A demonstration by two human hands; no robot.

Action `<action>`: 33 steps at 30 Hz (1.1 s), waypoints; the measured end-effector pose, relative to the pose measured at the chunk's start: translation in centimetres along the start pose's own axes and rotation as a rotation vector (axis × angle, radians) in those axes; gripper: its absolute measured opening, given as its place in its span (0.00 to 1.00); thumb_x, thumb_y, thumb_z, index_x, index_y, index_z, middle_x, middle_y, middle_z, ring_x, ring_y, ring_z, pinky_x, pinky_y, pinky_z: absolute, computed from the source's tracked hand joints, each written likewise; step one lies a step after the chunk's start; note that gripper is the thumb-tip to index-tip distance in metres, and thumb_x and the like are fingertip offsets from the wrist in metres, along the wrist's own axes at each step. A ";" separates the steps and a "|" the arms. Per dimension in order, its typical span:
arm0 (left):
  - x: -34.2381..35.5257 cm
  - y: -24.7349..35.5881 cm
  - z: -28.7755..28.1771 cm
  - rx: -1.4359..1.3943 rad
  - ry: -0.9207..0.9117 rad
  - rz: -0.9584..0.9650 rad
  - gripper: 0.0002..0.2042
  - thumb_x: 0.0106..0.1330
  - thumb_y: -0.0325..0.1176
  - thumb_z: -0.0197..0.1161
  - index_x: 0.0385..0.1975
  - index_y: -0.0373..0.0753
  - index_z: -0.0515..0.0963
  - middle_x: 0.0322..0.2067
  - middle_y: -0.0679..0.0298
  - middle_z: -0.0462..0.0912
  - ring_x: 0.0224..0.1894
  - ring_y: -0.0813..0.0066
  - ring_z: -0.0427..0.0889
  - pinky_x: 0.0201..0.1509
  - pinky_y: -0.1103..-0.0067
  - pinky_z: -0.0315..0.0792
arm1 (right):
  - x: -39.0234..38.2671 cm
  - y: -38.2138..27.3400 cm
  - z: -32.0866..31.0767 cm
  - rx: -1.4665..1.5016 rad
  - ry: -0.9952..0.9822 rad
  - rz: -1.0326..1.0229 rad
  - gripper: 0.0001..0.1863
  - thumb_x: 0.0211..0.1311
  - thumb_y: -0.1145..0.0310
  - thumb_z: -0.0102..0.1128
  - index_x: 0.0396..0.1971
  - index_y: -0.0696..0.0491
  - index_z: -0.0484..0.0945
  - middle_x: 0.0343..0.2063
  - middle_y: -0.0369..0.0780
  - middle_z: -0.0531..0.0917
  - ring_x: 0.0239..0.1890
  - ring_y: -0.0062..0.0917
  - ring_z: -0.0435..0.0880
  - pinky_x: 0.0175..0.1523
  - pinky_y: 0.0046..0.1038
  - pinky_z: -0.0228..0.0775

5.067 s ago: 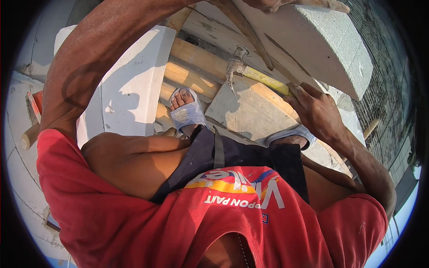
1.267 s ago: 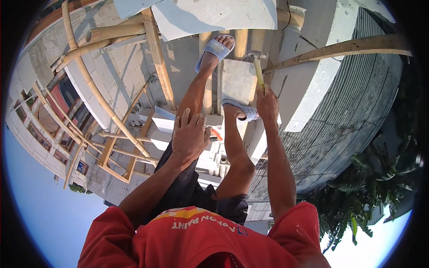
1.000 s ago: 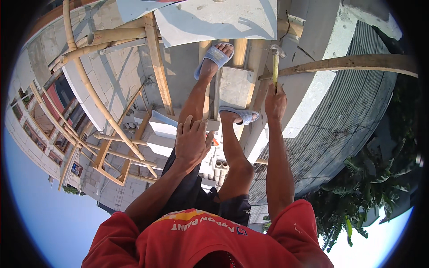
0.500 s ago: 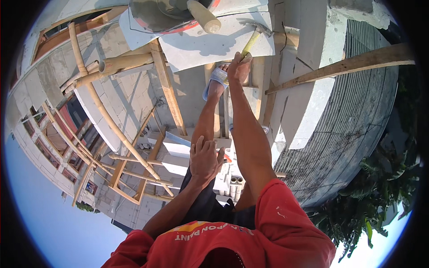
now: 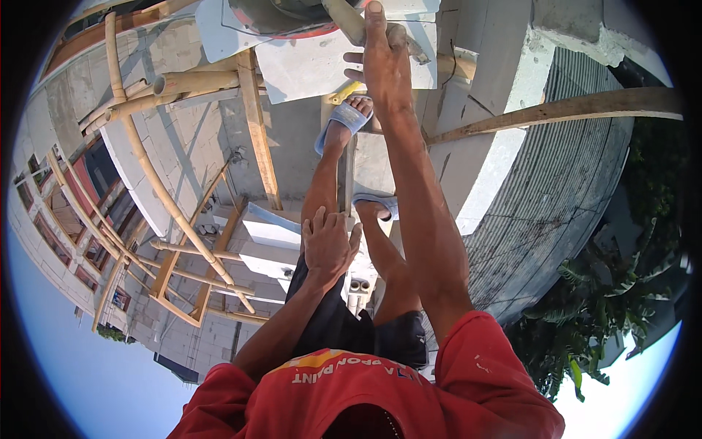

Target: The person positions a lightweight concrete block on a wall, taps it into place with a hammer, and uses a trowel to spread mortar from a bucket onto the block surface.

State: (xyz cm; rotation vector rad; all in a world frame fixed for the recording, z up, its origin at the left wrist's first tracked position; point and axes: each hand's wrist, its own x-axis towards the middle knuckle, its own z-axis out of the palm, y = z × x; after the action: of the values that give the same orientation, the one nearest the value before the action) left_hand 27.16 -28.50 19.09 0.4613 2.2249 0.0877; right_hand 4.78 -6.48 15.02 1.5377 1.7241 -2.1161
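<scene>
half a second ago your right hand has its fingers around the yellow handle of the hammer; now that grip is undone, and the hammer lies on the white block, its head partly behind your hand and its handle slanting down to the block's near edge, just above your left sandal. your right hand is farther up over the block, spread wide with the thumb pointing away from you, close beside the wooden handle that sticks out over the tub; whether they touch, you cannot tell from here. your left hand stays by your left knee, loosely bent and holding nothing. the block is pale and flat, with the tub of grey mix standing on it at the top edge of the view. your right sandal is set lower, to the right of the other. to the right, a wooden plank crosses above a ribbed grey roof, with broad green leaves beyond it. to the left, bamboo poles run in front of unpainted block walls, and blue sky shows below them.
</scene>
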 end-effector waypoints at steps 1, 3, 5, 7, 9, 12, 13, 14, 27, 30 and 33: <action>-0.1 0.1 0.2 -0.010 0.008 -0.011 0.23 0.71 0.52 0.60 0.49 0.36 0.84 0.48 0.56 0.85 0.65 0.54 0.74 0.69 0.57 0.64 | -0.2 -0.7 0.6 -0.086 -0.063 0.016 0.45 0.67 0.31 0.52 0.50 0.68 0.68 0.37 0.51 0.83 0.32 0.33 0.88 0.31 0.30 0.84; -0.1 0.4 0.5 -0.001 0.016 -0.018 0.23 0.70 0.52 0.60 0.49 0.37 0.84 0.48 0.57 0.86 0.65 0.55 0.74 0.68 0.54 0.64 | -0.5 -1.6 1.8 -0.193 -0.121 -0.020 0.43 0.65 0.35 0.59 0.51 0.67 0.64 0.37 0.52 0.83 0.30 0.32 0.89 0.29 0.30 0.86; -0.1 1.0 0.8 -0.008 0.044 -0.018 0.24 0.70 0.53 0.60 0.49 0.37 0.84 0.48 0.58 0.86 0.65 0.55 0.74 0.68 0.53 0.64 | 4.1 1.0 2.0 -0.075 -0.238 0.023 0.40 0.64 0.48 0.67 0.55 0.66 0.58 0.36 0.52 0.83 0.30 0.32 0.89 0.31 0.32 0.89; -0.5 0.8 1.2 -0.018 0.058 -0.030 0.24 0.70 0.55 0.59 0.49 0.38 0.84 0.49 0.59 0.86 0.65 0.56 0.73 0.68 0.52 0.63 | 3.7 -0.6 2.0 -0.128 -0.306 0.067 0.30 0.68 0.51 0.63 0.49 0.66 0.70 0.36 0.46 0.83 0.31 0.27 0.87 0.31 0.28 0.84; -0.5 0.6 1.7 -0.019 0.055 -0.036 0.25 0.70 0.55 0.59 0.49 0.38 0.84 0.49 0.59 0.86 0.66 0.55 0.73 0.68 0.52 0.63 | 3.9 -1.8 1.5 -0.179 -0.372 0.095 0.29 0.70 0.50 0.61 0.48 0.66 0.76 0.36 0.42 0.81 0.32 0.23 0.85 0.33 0.26 0.80; -0.4 0.5 1.6 -0.007 0.057 -0.043 0.25 0.70 0.56 0.58 0.49 0.38 0.84 0.49 0.58 0.86 0.66 0.56 0.73 0.68 0.51 0.63 | 2.6 -5.1 0.1 -0.406 -0.538 0.037 0.25 0.70 0.54 0.60 0.49 0.64 0.78 0.33 0.40 0.82 0.31 0.24 0.86 0.32 0.28 0.80; -0.8 0.4 1.9 0.001 0.051 -0.054 0.26 0.70 0.56 0.58 0.49 0.38 0.84 0.49 0.58 0.86 0.65 0.56 0.73 0.68 0.51 0.63 | 0.7 -5.5 -0.9 -0.678 -0.466 -0.181 0.24 0.70 0.56 0.60 0.51 0.63 0.78 0.34 0.41 0.82 0.31 0.26 0.86 0.31 0.28 0.80; -0.8 0.7 1.9 -0.007 0.054 -0.051 0.26 0.70 0.56 0.58 0.49 0.38 0.84 0.49 0.58 0.86 0.65 0.56 0.73 0.68 0.51 0.63 | -1.1 -5.8 -2.4 -0.858 -0.397 -0.405 0.23 0.69 0.58 0.60 0.54 0.61 0.77 0.34 0.42 0.81 0.32 0.28 0.86 0.31 0.29 0.80; -0.6 0.9 2.5 0.010 0.064 -0.015 0.25 0.70 0.57 0.57 0.45 0.39 0.84 0.47 0.59 0.86 0.64 0.59 0.74 0.66 0.53 0.64 | -3.7 -2.6 -16.8 -1.771 -0.082 -0.953 0.46 0.57 0.81 0.62 0.74 0.31 0.61 0.53 0.42 0.71 0.50 0.37 0.77 0.53 0.40 0.83; -0.9 0.5 2.8 0.028 0.088 -0.004 0.24 0.70 0.56 0.58 0.44 0.39 0.85 0.45 0.60 0.86 0.63 0.60 0.75 0.65 0.54 0.65 | -5.2 -3.3 -18.2 -1.815 -0.097 -0.903 0.47 0.56 0.81 0.63 0.74 0.31 0.61 0.53 0.41 0.72 0.50 0.36 0.77 0.53 0.39 0.83; -0.9 0.4 2.9 0.040 0.120 -0.002 0.24 0.70 0.56 0.59 0.43 0.39 0.85 0.44 0.60 0.86 0.62 0.61 0.75 0.65 0.55 0.65 | -7.1 -3.9 -19.4 -1.725 -0.110 -0.892 0.44 0.58 0.78 0.63 0.74 0.34 0.63 0.51 0.40 0.73 0.47 0.34 0.79 0.50 0.37 0.85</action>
State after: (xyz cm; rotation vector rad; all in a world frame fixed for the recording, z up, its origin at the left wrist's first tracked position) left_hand 30.00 -28.71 17.98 0.4864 2.3485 0.0713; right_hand 19.14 5.79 24.33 0.0959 2.8754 -0.0042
